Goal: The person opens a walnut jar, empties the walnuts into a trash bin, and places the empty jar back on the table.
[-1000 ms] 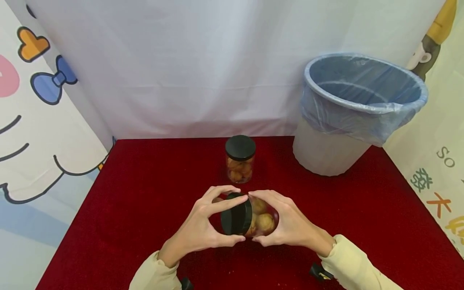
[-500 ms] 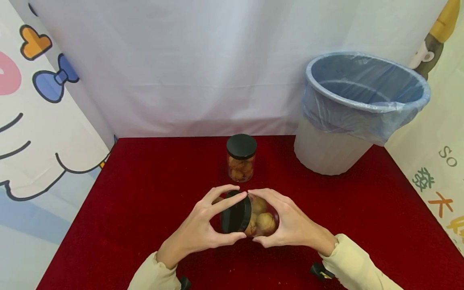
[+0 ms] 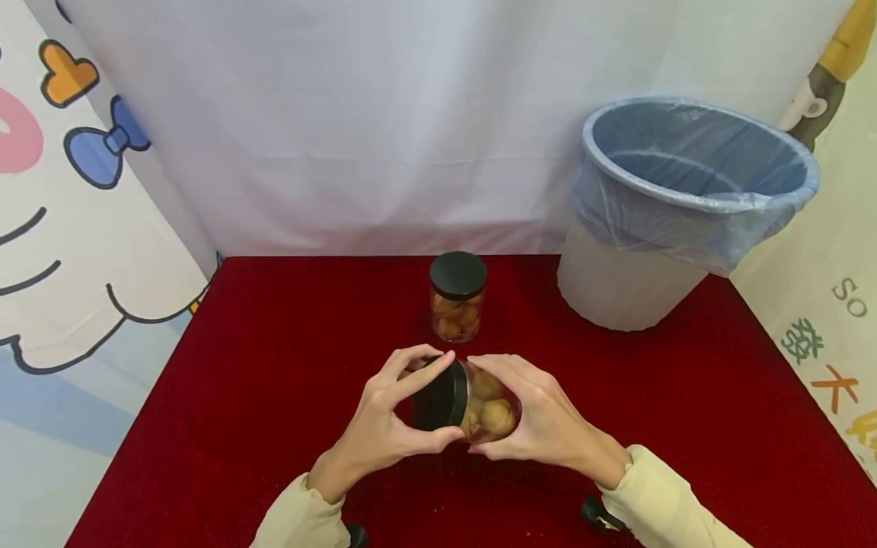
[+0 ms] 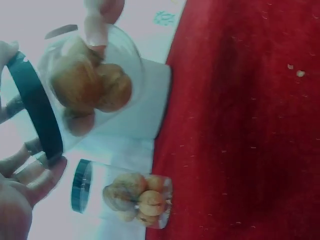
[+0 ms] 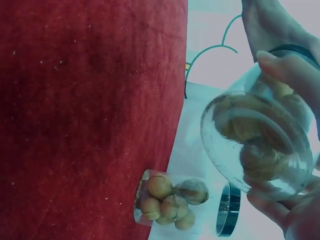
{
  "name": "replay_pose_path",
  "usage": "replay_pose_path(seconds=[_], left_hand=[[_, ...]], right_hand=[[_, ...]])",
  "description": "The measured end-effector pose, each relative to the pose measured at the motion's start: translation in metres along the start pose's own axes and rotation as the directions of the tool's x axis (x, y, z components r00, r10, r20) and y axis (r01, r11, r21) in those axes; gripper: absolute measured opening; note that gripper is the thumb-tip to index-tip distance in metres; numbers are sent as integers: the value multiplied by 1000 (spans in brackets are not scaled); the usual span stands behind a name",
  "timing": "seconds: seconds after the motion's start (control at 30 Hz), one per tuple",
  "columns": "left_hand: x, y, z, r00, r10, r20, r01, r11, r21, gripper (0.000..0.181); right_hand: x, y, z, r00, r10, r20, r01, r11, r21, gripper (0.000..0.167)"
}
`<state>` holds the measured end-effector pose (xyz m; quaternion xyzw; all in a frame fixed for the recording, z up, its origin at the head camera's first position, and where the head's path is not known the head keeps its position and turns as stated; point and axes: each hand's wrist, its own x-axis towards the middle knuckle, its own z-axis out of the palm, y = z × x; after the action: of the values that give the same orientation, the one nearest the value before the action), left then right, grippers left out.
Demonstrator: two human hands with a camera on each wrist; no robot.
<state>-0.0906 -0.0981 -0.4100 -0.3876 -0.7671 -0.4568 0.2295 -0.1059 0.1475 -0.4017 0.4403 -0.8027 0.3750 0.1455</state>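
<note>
A clear jar (image 3: pixel 495 415) of round brown nuts, like walnuts, is held tilted on its side in the head view, black lid (image 3: pixel 438 397) to the left. My left hand (image 3: pixel 387 415) grips the lid, thumb below and fingers above. Around the jar's body curls my right hand (image 3: pixel 548 415). In the left wrist view the lid (image 4: pixel 37 105) sits on the jar's mouth, and the jar hangs above the cloth. The right wrist view shows the jar's clear base (image 5: pixel 225 150), with nuts behind it.
A second lidded jar of nuts (image 3: pixel 457 308) stands upright behind my hands on the red cloth (image 3: pixel 308 320). At the back right is a bin (image 3: pixel 617 281) lined with a bluish plastic bag. A white curtain (image 3: pixel 377 137) closes off the back; printed sheets flank both sides.
Both hands have shifted slightly left and up with the jar between them. Their grip looks the same, and the lid is still on. The second jar stays in place as the view tilts slightly.
</note>
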Motion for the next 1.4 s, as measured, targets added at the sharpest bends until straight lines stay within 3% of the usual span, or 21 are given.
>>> replay_pose_path(seconds=[0.2, 0.4, 0.53, 0.67, 0.8, 1.03, 1.4], left_hand=[[2, 5, -1, 990, -138, 15, 139, 990, -25, 69], [5, 15, -8, 950, -302, 76, 302, 953, 18, 75], [8, 21, -17, 920, -345, 187, 351, 937, 6, 83], [10, 23, -29, 902, -295, 316, 326, 944, -47, 84], [10, 22, -37, 903, -208, 375, 244, 968, -52, 79], [10, 22, -37, 909, -133, 395, 176, 981, -75, 74], [9, 20, -37, 913, -141, 383, 183, 980, -73, 74]], right_hand=[[-3, -1, 4, 999, 20, -51, -24, 995, -93, 98], [-2, -1, 6, 998, 22, -59, -28, 993, -115, 99], [-3, -1, 2, 998, 43, -44, -46, 997, -69, 97], [-4, 0, -2, 998, 60, -15, -60, 998, -8, 95], [-5, 1, -4, 998, 63, 17, -63, 998, 27, 94], [-4, -1, -6, 995, 80, 52, -84, 994, 74, 96], [-4, -5, -6, 992, 95, 81, -101, 991, 84, 98]])
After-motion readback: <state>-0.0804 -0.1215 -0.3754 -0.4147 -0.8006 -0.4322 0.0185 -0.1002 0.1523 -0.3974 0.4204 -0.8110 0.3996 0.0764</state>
